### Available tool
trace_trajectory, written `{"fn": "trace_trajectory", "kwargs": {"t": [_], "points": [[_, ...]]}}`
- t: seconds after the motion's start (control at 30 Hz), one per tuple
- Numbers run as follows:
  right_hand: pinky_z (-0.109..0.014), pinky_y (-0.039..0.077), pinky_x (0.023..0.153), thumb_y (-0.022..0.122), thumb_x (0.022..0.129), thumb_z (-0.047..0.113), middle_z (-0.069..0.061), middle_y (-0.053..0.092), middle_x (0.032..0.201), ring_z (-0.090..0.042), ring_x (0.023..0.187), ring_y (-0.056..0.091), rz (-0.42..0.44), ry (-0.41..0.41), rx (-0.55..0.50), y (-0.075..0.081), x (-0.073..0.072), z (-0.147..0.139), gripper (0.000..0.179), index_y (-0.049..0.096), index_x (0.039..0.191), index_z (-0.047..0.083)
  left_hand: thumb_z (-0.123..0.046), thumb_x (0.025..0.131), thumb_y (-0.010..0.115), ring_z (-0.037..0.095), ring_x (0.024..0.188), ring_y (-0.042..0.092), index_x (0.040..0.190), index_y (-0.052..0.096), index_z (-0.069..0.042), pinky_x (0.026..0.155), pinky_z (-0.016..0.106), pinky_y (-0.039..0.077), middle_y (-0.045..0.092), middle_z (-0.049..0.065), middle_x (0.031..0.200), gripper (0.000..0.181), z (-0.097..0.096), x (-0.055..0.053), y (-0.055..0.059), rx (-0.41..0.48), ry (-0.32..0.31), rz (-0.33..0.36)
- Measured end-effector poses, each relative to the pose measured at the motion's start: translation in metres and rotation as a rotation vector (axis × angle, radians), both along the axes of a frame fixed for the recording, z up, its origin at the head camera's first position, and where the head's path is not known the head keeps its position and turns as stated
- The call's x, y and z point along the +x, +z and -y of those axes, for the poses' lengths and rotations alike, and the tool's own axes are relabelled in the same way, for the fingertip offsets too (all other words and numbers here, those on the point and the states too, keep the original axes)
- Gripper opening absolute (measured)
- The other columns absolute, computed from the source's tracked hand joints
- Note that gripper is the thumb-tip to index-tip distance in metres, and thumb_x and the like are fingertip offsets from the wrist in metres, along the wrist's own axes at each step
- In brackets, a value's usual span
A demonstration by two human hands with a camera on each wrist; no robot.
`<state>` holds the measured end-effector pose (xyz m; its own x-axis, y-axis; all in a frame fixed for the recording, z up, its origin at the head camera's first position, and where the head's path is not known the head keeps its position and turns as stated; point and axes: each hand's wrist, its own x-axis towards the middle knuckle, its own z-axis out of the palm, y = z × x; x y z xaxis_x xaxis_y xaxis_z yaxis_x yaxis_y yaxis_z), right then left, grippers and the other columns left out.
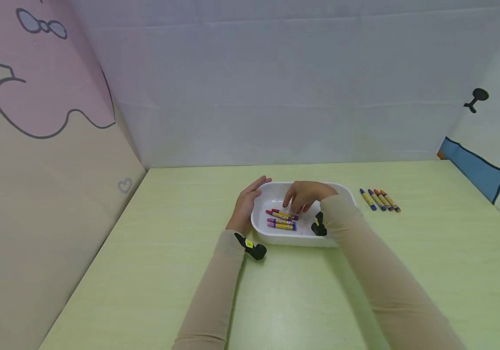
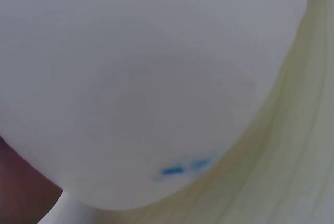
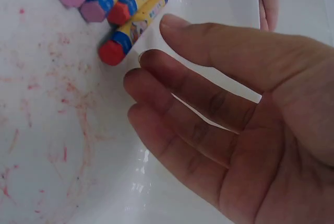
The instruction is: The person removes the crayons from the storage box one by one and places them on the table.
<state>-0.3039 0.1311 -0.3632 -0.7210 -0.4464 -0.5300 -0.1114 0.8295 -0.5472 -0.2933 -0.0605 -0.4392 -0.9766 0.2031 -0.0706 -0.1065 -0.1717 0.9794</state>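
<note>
A white tray [image 1: 311,239] stands on the table, with two red crayons [image 1: 281,215] and two pink crayons [image 1: 281,226] lying in it. My left hand [image 1: 243,206] rests along the tray's left side, its fingers extended and its thumb near the rim. In the left wrist view the tray's white outer wall [image 2: 172,104] fills most of the picture. My right hand [image 1: 307,194] hovers inside the tray, just beside the red crayons. In the right wrist view its fingers [image 3: 182,125] are loosely bent, and nothing lies between them and the thumb.
Two blue-tipped crayons [image 1: 372,200] and two orange-tipped crayons [image 1: 387,200] lie in a row on the table [image 1: 180,282], right of the tray. Red marks [image 3: 65,153] stain the tray's floor. A white wall [image 1: 250,97] borders the table's far edge.
</note>
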Motion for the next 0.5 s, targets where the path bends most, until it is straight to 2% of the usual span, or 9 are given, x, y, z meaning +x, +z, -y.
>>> {"fn": "trace_trajectory", "kwargs": {"t": [0.3,0.5], "points": [[-0.031,0.057,0.079,0.066,0.088,0.009,-0.007,0.069,0.101,-0.016,0.084,0.065,0.023,0.001,0.028,-0.005,0.003,0.009,0.023,0.067,0.110,0.006,-0.014,0.100,0.038,0.008,0.138,0.038,0.142,0.048,-0.020,0.115,0.029,0.033,0.056,-0.008,0.138,0.044,0.000,0.000,0.000,0.010,0.013,0.017],[-0.025,0.055,0.069,0.068,0.087,0.009,-0.004,0.067,0.090,-0.013,0.075,0.062,0.006,0.002,0.036,-0.008,0.003,0.012,0.018,0.067,0.104,0.007,-0.012,0.100,0.037,0.009,0.140,0.036,0.143,0.048,-0.018,0.116,0.030,0.031,0.055,-0.006,0.140,0.044,-0.001,0.001,0.001,0.013,0.014,0.003]]}}
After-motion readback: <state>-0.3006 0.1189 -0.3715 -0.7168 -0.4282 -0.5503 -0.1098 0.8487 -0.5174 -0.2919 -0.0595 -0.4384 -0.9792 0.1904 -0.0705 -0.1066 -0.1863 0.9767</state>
